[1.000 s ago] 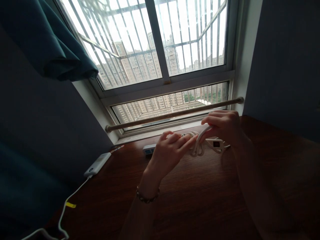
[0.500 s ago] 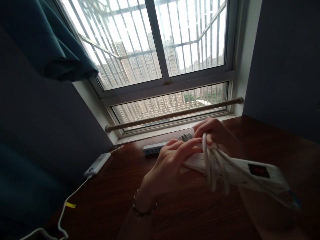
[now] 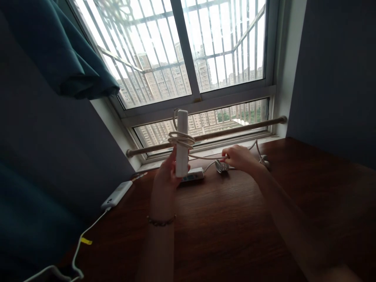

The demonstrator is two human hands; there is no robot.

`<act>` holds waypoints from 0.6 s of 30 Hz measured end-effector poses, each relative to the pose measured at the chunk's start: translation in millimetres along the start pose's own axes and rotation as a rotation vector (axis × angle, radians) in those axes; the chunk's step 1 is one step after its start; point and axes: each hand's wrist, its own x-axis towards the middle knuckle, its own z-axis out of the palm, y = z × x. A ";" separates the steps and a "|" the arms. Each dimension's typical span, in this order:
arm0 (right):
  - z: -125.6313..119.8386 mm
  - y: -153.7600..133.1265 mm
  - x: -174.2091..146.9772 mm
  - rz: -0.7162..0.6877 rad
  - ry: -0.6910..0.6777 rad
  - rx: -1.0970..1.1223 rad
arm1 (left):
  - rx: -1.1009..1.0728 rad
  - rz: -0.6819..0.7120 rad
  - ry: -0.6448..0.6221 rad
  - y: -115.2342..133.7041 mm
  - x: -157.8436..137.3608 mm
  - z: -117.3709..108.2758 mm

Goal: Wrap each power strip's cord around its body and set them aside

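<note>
I have my left hand (image 3: 168,177) closed around the lower end of a white plastic power strip (image 3: 181,143), holding it upright above the far edge of the dark wooden table (image 3: 235,231), in front of the window. Its white cord (image 3: 179,139) is wound in several loops around the middle of the strip. From those loops 1 strand runs right to my right hand (image 3: 239,156), which pinches it between thumb and fingers; the fingertips are turned away from me, so I cannot tell how tightly they close. Just left of that hand a small coiled bundle of grey cable (image 3: 221,166) lies on the table, and past the hand the cord goes on to a plug (image 3: 264,160) near the sill, though backlight makes it hard to make out.

A second white power strip (image 3: 192,175) lies flat at the far edge, half hidden behind my left hand. Toward the left edge sits a white power bank (image 3: 115,194); its thin white cable with a yellow tag (image 3: 85,241) runs off the bottom left of the view. A wooden rod (image 3: 205,135) crosses the window frame, and a teal curtain (image 3: 58,58) hangs at top left, cut off by the frame.
</note>
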 end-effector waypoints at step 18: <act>-36.3 32.8 -15.1 -0.195 0.674 0.157 | -0.374 -0.422 -0.463 -14.2 30.5 -20.6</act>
